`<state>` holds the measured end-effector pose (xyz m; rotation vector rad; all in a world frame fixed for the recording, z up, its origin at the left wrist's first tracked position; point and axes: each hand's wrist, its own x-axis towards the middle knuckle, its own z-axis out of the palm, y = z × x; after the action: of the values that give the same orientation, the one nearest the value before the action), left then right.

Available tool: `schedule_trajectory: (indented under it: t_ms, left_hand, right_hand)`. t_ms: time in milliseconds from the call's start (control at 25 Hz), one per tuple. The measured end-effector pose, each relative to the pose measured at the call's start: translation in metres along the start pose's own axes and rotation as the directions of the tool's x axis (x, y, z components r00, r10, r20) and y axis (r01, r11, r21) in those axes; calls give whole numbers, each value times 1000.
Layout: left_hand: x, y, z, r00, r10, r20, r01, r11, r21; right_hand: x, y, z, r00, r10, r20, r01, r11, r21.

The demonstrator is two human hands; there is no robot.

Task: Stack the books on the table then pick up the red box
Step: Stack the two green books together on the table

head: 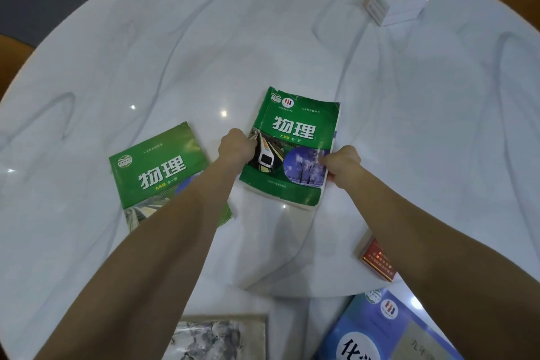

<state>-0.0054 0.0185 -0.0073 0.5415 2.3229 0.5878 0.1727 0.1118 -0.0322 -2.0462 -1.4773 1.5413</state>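
A worn green book (295, 131) with a train on its cover lies near the middle of the round marble table (175, 52). My left hand (236, 149) grips its left edge and my right hand (342, 162) grips its right edge. A second green book (159, 169) lies to the left, partly under my left forearm. A blue book (380, 330) lies at the near right edge and a grey ink-painting book (219, 336) at the near edge. The red box (378, 260) lies flat beside my right forearm, partly hidden by it.
A white carton (393, 0) stands at the far right of the table with a smaller white box behind it. Brown chair backs show at the far right and left edges.
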Motion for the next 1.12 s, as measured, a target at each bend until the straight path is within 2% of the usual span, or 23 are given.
schedule_trajectory:
  t_ms: [80,280,400,520,720,920,1120]
  left_hand:
    - [-6,1,4,1000,16,10,-15,999,-35]
    - [-31,-9,19,998,-21,55,34,968,-248]
    - [-47,-20,35,998,-36,59,52,954,-294]
    - [-56,-28,46,1000,-29,9,30,972,-233]
    - [-59,-31,47,997,30,-71,-32,999,-36]
    - [-60,-33,50,987,74,-143,-54,989,141]
    - [-73,-31,56,977,88,-193,-49,979,199]
  right_hand:
    - [-3,-4,-6,1000,-17,-4,17,1000,-20]
    - [-11,-10,-39,995,-100,15,101,990,-98]
    - [-15,-3,-49,985,-173,-20,168,973,-160]
    - [-14,9,-50,977,-211,-16,204,962,-180]
    - [-9,16,-44,962,-270,-31,262,952,-159]
    - [-2,13,-34,947,-319,-30,303,923,-237]
    - [2,12,-27,932,-361,-41,326,880,-345]
